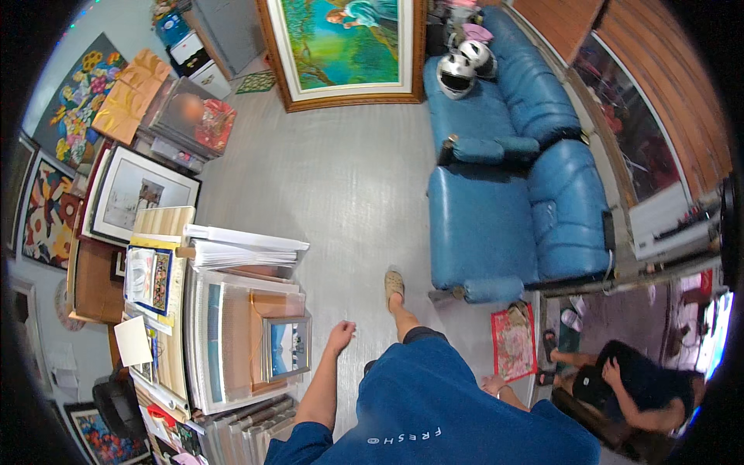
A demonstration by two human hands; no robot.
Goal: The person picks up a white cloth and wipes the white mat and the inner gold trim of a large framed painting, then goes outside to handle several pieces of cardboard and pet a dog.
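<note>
My left hand [341, 337] hangs beside my leg with nothing in it, its fingers loosely apart. It is nearest to a small grey-framed picture [287, 347], which stands against a stack of framed and wrapped panels, but does not touch it. On the other side, my right hand [494, 384] is low beside my blue shirt, near a red floral mat [513, 341]. Its fingers look spread and empty; part of the hand is small and hard to make out. One foot in a tan clog [394, 287] is stepped forward on the grey floor [341, 186].
A blue sofa [480, 225] with white helmets [456, 75] lines the right. Ahead leans a large gold-framed painting [345, 101]. Rolled white sheets [248, 252] and a cluttered table [159, 310] stand left. A person in dark clothes [639, 387] sits at lower right.
</note>
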